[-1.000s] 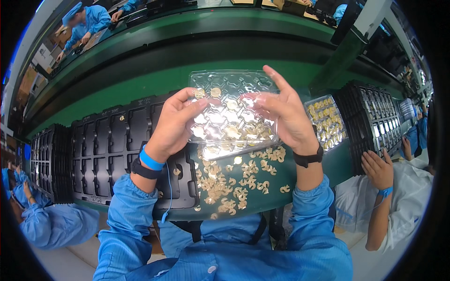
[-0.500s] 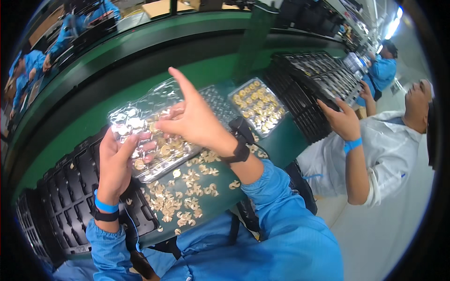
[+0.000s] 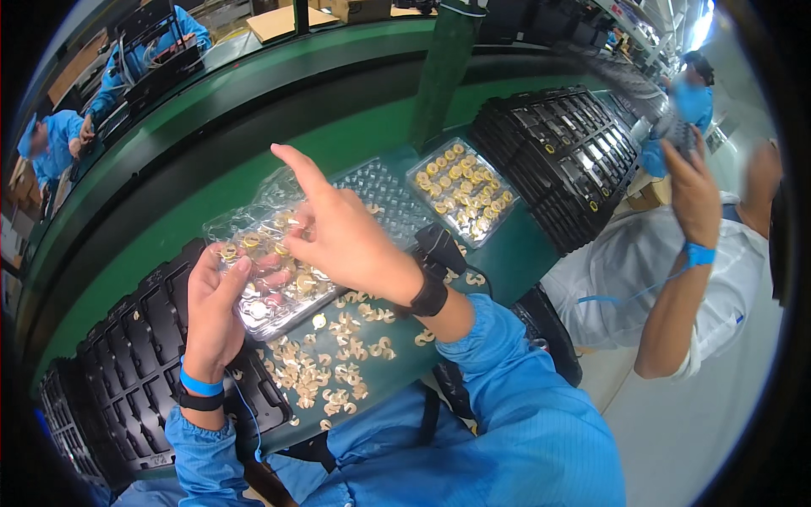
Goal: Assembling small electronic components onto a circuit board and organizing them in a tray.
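In my left hand [image 3: 215, 317] is a crinkled clear plastic tray [image 3: 274, 198] with small round gold-coloured parts showing in it. The thumb lies on top and the fingers show through from below. My right hand [image 3: 359, 245] is over the tray's right side, its index finger stretched out and its thumb and other fingers bent together. Whatever sits between those fingertips, if anything, is too small to make out. Many small cream, crescent-shaped pieces [image 3: 308, 372] lie scattered on the green tabletop [image 3: 405, 355] just below the tray.
A clear tray of yellow-ringed round parts [image 3: 465, 190] stands at right, beside an empty-looking clear blister tray [image 3: 384, 194]. Black trays [image 3: 549, 160] are stacked farther right, and more black trays [image 3: 135, 355] at left. A co-worker in white [image 3: 650, 287] lifts a dark tray [image 3: 625, 80] at right.
The co-worker's dark tray has risen off the stack, up and to the right. My right hand has shifted slightly left, and the clear tray's far edge has dropped in view.
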`<action>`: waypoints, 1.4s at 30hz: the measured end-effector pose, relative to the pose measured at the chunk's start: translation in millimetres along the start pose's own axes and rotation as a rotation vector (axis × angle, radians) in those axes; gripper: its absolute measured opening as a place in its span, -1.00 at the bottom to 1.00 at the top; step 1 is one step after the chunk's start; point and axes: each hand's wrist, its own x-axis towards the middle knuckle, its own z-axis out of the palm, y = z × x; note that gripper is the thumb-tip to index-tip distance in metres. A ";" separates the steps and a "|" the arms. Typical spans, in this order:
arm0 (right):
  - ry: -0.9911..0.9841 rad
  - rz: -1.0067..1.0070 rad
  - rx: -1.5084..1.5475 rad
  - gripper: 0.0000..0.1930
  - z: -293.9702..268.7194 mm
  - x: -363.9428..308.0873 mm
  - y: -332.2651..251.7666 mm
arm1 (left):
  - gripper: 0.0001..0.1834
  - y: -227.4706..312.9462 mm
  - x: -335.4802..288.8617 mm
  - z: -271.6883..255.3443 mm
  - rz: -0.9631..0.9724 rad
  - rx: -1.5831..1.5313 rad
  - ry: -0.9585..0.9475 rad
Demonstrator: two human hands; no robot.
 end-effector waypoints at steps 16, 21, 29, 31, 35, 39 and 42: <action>-0.104 0.227 0.370 -0.02 -15.0 7.0 1.6 | -0.70 16.1 3.6 -27.5 -0.128 -0.109 -0.137; -0.129 0.272 0.449 -0.02 -16.1 9.4 -3.6 | -0.73 1.1 4.3 -37.5 -0.060 -0.041 -0.094; -0.153 0.220 0.464 0.02 -21.5 9.6 16.2 | -0.76 11.7 3.2 -21.4 -0.055 -0.015 -0.075; -0.154 0.174 0.541 -0.01 -14.9 10.7 23.3 | -0.73 10.4 2.7 -24.9 -0.031 0.005 -0.072; -0.140 0.115 0.539 0.02 1.4 15.7 32.0 | -0.71 8.3 2.5 -29.5 0.062 -0.023 -0.074; -0.018 -0.004 0.391 -0.02 1.1 14.1 43.1 | -0.64 0.1 4.8 -29.7 0.095 -0.137 0.002; 0.015 -0.143 0.348 -0.08 0.7 14.2 43.3 | -0.62 -4.0 6.2 -43.7 0.076 -0.217 0.035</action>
